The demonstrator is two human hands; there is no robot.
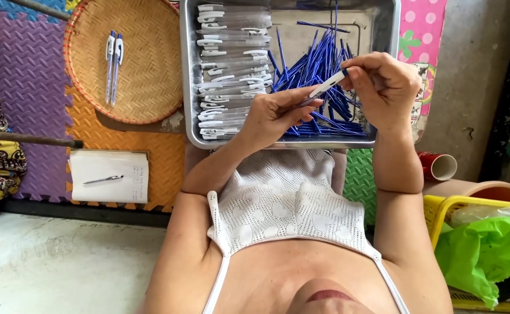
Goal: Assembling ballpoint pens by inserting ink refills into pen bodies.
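Left hand [278, 110] closed around the lower end of a clear ballpoint pen barrel [323, 89], held slanted over the metal tray [383, 35]. Right hand [383, 84] pinching the barrel's upper end between thumb and fingertips, possibly around a blue refill at the tip, though too small to tell for sure. Both hands hovering above the tray's right half, over a loose heap of blue refills [319, 64]. Stacked in the tray's left half, a column of clear barrels with white clips [226, 70]. Left of the tray, on the foam mat [28, 75], a round woven basket [144, 87] holding two finished pens [113, 64]. Below it, a notepad [109, 174] with one pen [103, 179] lying across.
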